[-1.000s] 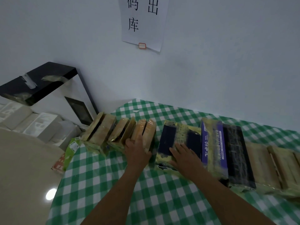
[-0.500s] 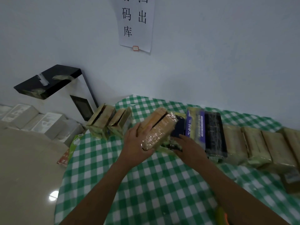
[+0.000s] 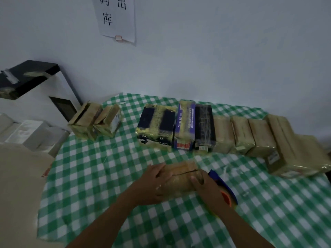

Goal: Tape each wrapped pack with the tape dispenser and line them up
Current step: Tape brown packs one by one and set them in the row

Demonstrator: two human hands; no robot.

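A tan wrapped pack [image 3: 180, 178] lies on the green checked tablecloth [image 3: 100, 176] in front of me. My left hand [image 3: 152, 185] grips its left end and my right hand [image 3: 202, 185] holds its right end. The blue and orange tape dispenser [image 3: 226, 189] lies just right of my right hand, partly hidden by my wrist. Behind, a row of wrapped packs stands along the wall: a dark pack [image 3: 157, 127], a purple one [image 3: 184, 125], a black one [image 3: 204, 126] and several tan ones [image 3: 241, 135]. Two tan packs [image 3: 95, 120] stand apart at the far left.
The table's left edge drops off to a beige floor [image 3: 19, 185]. White boxes [image 3: 34, 135] and a black shelf [image 3: 26, 77] stand against the wall at the left. A paper sign [image 3: 116, 17] hangs on the wall.
My left hand lifted a tan pack out of the left group and brought it down to the table in front of me. My right hand left the dark pack and took the tan pack's right end.
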